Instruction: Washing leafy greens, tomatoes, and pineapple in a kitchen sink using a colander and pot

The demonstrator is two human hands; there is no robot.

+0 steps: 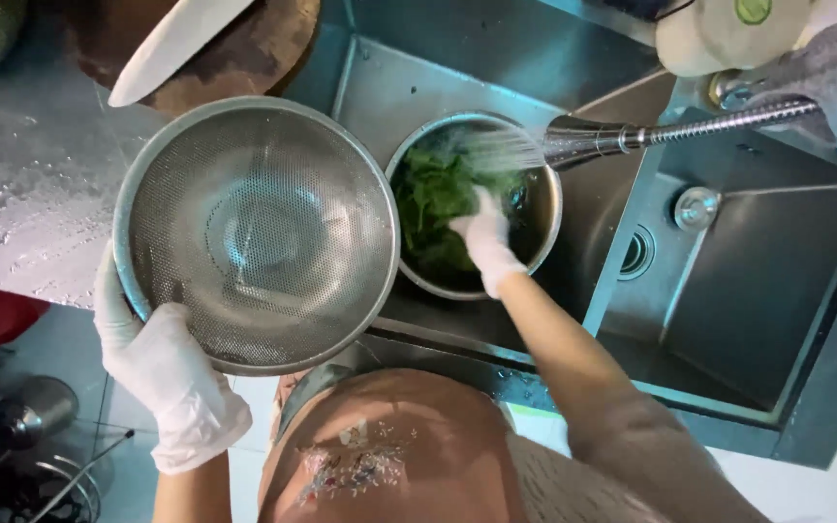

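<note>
Nearest the camera is the person's own front, a pinkish apron (394,455) with a small glittery patch on it. Left hand (162,373), in a white glove, is closed on the rim of a big perforated metal colander (256,235), thumb over the edge, holding it tilted up toward the camera over the sink's near-left edge; it looks empty, probably kept clear of the water. Right hand (484,242), also gloved, is down in a smaller steel bowl (544,218) that sits in the sink (748,291), fingers curled into the leafy greens (433,208); whether it grips a bunch or just presses and stirs them, cannot tell. A pull-out spray faucet (598,138) points left over the bowl and water is spraying onto the greens, so the bowl sits right under it. Wet grey tabletop (26,184) lies left of the sink, with a round wooden cutting board (254,53) and a white knife (174,44) lying on it at top. A pale round container with a green spot (728,29) stands at top right; no label readable. Drain (636,252) is just right of the bowl.
</note>
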